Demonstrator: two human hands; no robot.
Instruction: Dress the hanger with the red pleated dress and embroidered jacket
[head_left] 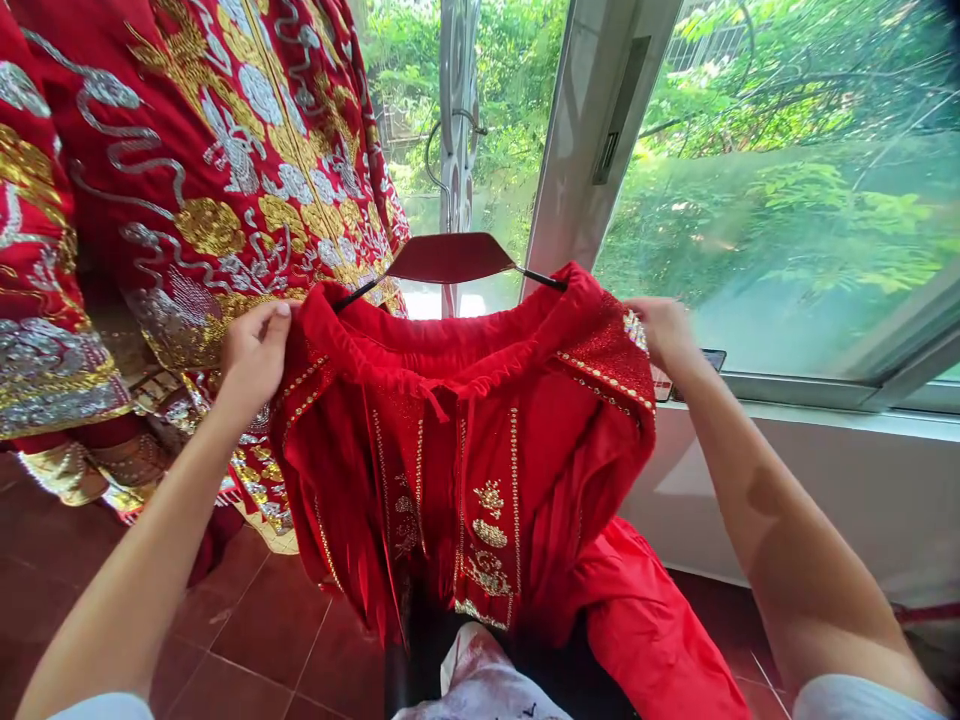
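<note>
Pinching skirt in left hand and gripping it in right hand; could unseat hanger by overstretching waistband.

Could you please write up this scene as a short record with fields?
left hand: pinching one upper side of the red garment
right hand: holding the opposite upper side, fingertips partly hidden
garment details: gathered top edge, small tie in front, gold trim
hanger: dark red, its arms reaching into the garment's top
left of view: red embroidered clothes
background: window, greenery outside
floor: reddish tiles
</note>
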